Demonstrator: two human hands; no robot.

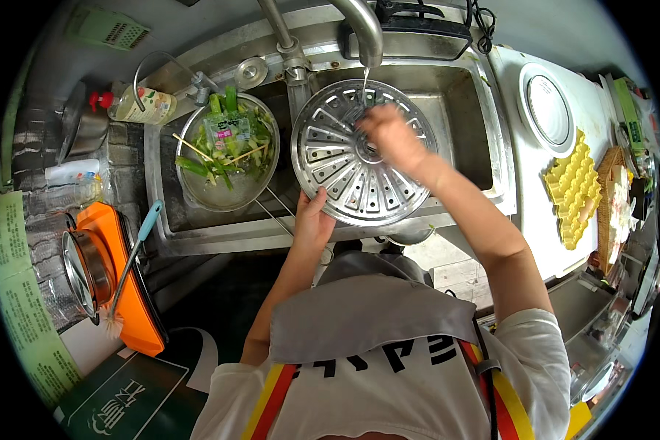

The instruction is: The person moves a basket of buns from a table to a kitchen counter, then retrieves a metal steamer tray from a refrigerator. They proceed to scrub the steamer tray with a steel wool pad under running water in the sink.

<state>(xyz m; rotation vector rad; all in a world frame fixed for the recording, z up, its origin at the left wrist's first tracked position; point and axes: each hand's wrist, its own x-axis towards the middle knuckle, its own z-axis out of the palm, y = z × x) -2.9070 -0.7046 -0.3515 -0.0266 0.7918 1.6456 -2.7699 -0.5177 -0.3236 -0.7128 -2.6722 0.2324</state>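
Over the sink, a round metal steamer plate with slots and holes lies tilted under the running faucet. My left hand grips its near rim, thumb on top. Blurred by motion, my right hand is at the plate's middle, its fingers curled on what looks like a wiry metal scrubber. A thin stream of water falls just beyond that hand. To the left, a strainer holds green vegetable scraps, a clear plastic package and wooden chopsticks.
The steel sink's right basin is partly hidden by the plate. A bottle with a red pump stands at left, near an orange tray and a blue-handled brush. White bowls and a yellow egg tray lie on the right counter.
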